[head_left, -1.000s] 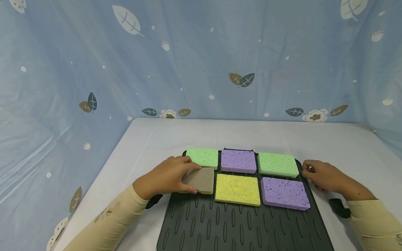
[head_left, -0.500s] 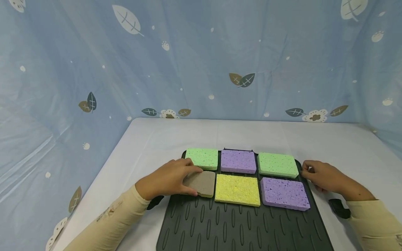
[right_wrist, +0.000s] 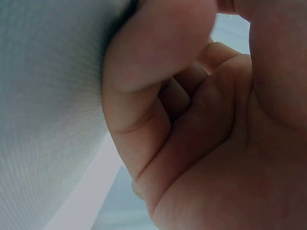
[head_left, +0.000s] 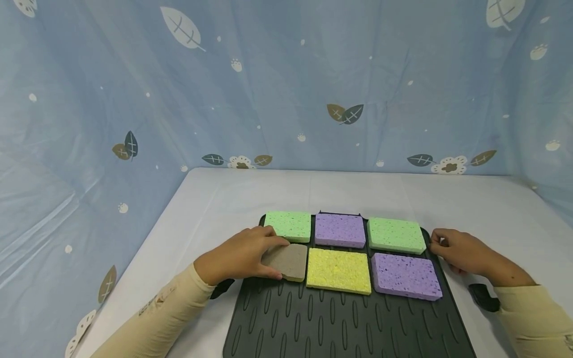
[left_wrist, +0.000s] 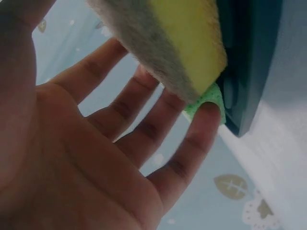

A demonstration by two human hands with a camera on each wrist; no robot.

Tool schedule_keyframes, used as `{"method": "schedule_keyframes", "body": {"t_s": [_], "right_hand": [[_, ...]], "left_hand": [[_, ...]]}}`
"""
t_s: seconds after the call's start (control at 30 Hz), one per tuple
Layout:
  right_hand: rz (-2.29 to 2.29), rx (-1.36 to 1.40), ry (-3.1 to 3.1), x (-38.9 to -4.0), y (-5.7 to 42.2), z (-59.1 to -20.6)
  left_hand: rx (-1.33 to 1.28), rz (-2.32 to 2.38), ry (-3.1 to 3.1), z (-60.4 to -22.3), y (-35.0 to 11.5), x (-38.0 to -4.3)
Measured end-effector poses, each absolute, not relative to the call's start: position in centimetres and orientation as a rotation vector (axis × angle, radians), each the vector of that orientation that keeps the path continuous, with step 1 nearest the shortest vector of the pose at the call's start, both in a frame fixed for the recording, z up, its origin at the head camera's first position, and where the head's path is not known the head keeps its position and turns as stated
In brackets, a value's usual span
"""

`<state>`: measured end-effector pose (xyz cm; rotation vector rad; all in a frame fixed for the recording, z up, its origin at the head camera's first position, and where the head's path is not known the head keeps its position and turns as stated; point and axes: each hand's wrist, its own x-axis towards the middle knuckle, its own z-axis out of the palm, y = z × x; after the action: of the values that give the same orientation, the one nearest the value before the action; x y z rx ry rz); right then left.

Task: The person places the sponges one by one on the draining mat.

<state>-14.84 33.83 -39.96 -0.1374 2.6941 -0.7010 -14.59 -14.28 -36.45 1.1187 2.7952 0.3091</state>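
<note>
In the head view my left hand (head_left: pixel 243 254) holds a scrub sponge (head_left: pixel 291 261) between thumb and fingers, its grey-brown scouring side up. The left wrist view shows the yellow layer of this scrub sponge (left_wrist: pixel 187 43) facing the dark drying mat (left_wrist: pixel 254 67). It lies in the front row, left of a yellow sponge (head_left: pixel 338 270). Behind it is a green sponge (head_left: pixel 288 226), near my fingertips. My right hand (head_left: pixel 463 252) pinches the right edge of the drying mat (head_left: pixel 344 328), its other fingers curled, as the right wrist view of the hand (right_wrist: pixel 192 124) also shows.
A purple sponge (head_left: pixel 340 230) and a green sponge (head_left: pixel 396 235) complete the back row. Another purple sponge (head_left: pixel 406 276) lies front right, close to my right hand. The white tabletop (head_left: pixel 349 191) surrounds the mat, and a blue patterned curtain (head_left: pixel 286 89) hangs behind.
My left hand has lowered the scrub sponge slightly toward me, into line beside the yellow sponge; over the last half second it barely moves. The right hand stays put.
</note>
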Motion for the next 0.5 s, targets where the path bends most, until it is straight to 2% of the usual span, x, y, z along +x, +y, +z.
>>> {"method": "schedule_keyframes", "body": {"t_s": [0.5], "right_hand": [[-0.713, -0.183, 2.734, -14.47, 33.36, -40.86]], "left_hand": [[1.15, 0.288, 2.914, -36.09, -14.18, -14.22]]}}
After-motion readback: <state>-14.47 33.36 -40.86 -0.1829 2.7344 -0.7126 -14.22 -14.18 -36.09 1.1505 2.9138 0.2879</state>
